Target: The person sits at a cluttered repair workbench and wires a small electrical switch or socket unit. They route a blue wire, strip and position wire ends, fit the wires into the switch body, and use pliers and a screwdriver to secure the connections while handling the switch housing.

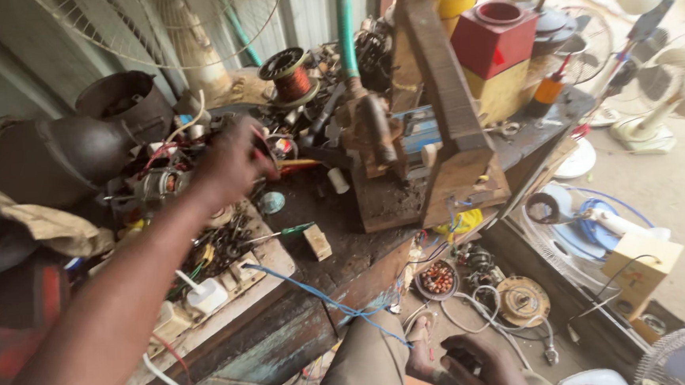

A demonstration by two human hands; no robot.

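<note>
L hand [230, 166] reaches over the messy tabletop [346, 248], grip curled on a small red tool [265, 151] near the back edge. R hand [480, 364] rests low, fingers loose, holding nothing. Round bowl [436, 279] on floor w/ copper bits inside.
</note>
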